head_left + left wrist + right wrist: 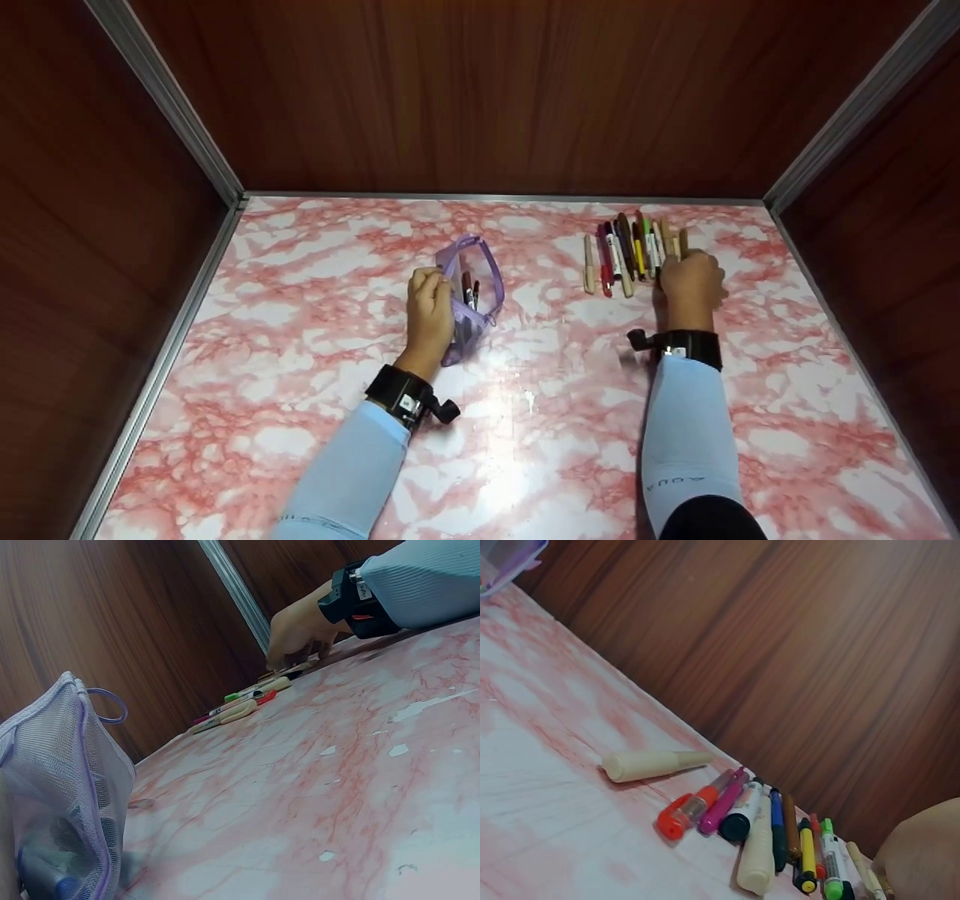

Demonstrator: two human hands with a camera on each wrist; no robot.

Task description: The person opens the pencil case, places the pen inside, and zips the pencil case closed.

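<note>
My left hand (431, 304) grips the side of a purple mesh pencil pouch (469, 349). Its zipped mouth gapes towards the right, and a few dark pens (469, 292) show inside. In the left wrist view the pouch (67, 765) stands upright, its mesh see-through. Over at the right end of a row of pens and markers (626, 251), my right hand (690, 281) reaches down with bent fingers, its fingertips among the pens. A brown pen (683, 238) pokes out beyond the knuckles. The fingertips are hidden from above, and I cannot tell whether they pinch a pen.
One beige pen (652, 765) lies slightly apart at the row's left end, beside a red-capped pen (679, 817). Behind the pink-and-white marbled tabletop (540, 450) rises a dark wood panel (495, 97), with similar panels along both sides.
</note>
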